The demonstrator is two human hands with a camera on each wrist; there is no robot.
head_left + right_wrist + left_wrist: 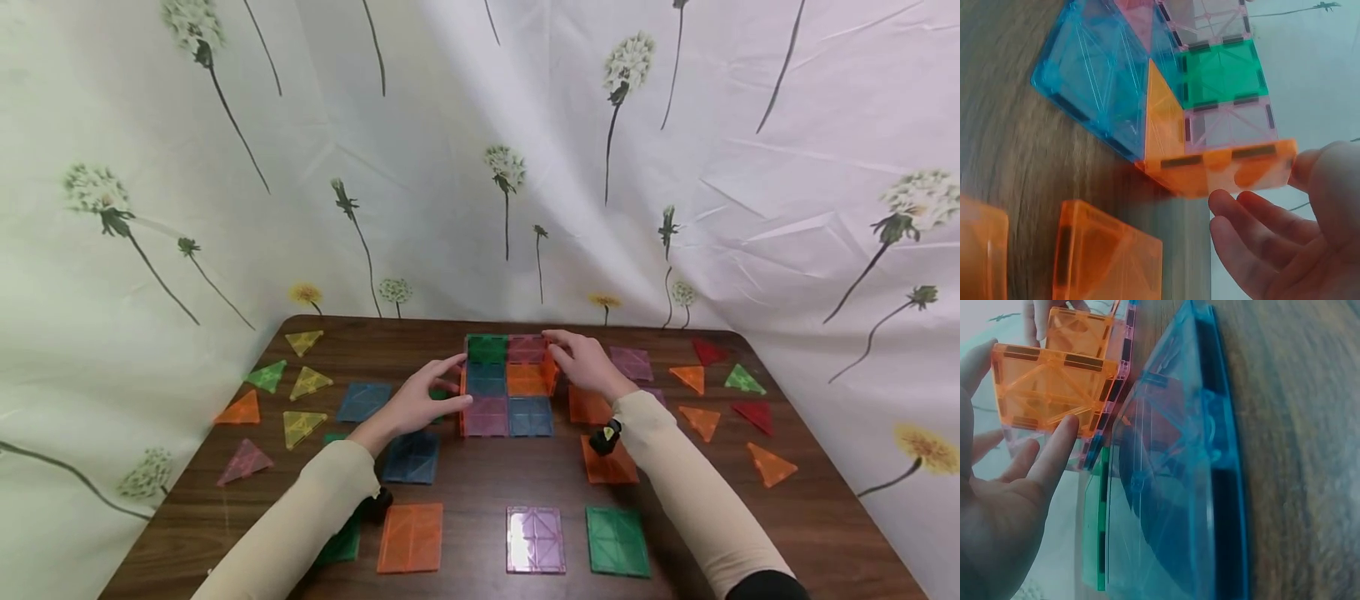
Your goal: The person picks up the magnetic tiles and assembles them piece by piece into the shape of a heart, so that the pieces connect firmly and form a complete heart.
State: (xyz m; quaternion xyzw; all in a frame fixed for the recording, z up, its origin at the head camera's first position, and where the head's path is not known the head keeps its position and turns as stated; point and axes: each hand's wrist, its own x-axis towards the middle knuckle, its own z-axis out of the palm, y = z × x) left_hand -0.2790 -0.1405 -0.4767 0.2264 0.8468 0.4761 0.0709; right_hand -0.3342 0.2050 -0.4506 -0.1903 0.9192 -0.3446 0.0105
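Mid-table, a build of see-through magnetic tiles has an upright back row with a green tile (487,349) and a pink tile (527,347). Its floor shows blue, orange and pink squares, with a blue tile (530,417) at front right. My left hand (422,396) holds the upright orange tile (1054,390) on the left side, thumb and fingertips spread to its edges. On the right side, my right hand (587,362) pinches the upper part of another upright orange tile (1188,175), with fingertips (1222,203) against its outer face.
Loose squares lie around, among them an orange tile (410,537), a pale purple tile (536,540) and a green tile (617,540) in front. Yellow triangles (303,427) and others line the left; red and orange triangles (771,465) line the right. A floral cloth (450,208) hangs behind.
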